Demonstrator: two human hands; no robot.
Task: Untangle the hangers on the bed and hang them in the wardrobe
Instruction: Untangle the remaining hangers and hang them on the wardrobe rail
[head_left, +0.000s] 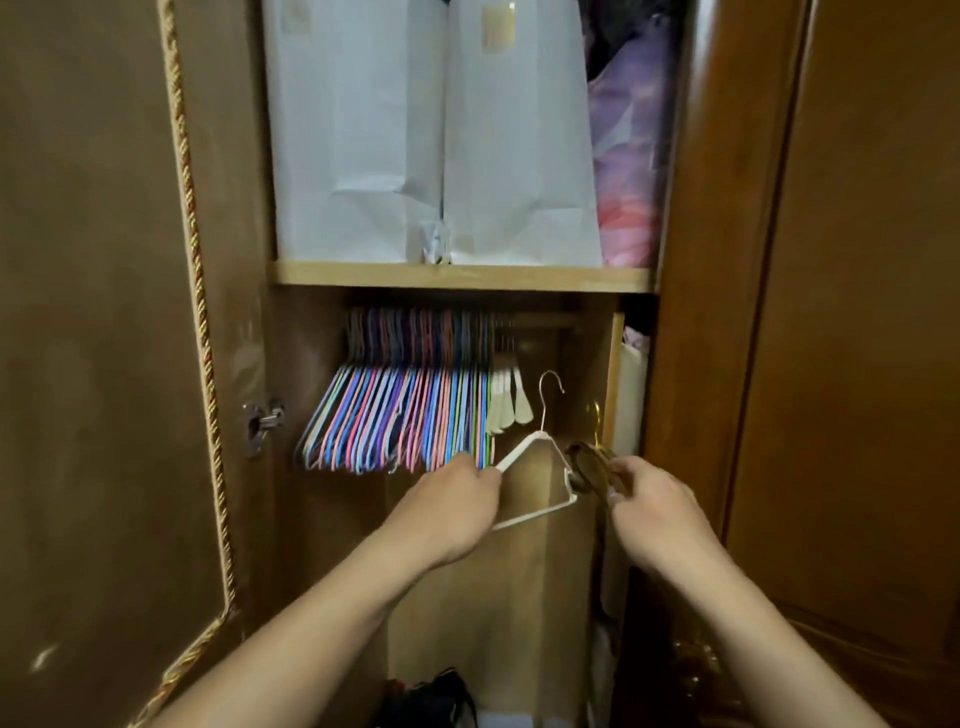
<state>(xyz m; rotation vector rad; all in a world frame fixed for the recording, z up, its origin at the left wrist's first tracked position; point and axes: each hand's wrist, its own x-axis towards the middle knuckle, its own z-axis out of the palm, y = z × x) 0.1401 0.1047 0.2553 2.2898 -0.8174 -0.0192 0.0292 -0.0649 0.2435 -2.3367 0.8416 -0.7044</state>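
My left hand grips the left end of a thin white hanger with a metal hook pointing up, held below the wardrobe rail. My right hand holds a brown wooden hanger with a gold hook, and this hanger touches the white hanger's right corner. On the rail hang several coloured hangers packed together, with a few white ones at their right end. The bed is out of view.
The open wardrobe door with gold rope trim stands at left, and a brown door panel at right. White paper bags and a purple bundle fill the shelf above. Dark items lie on the wardrobe floor.
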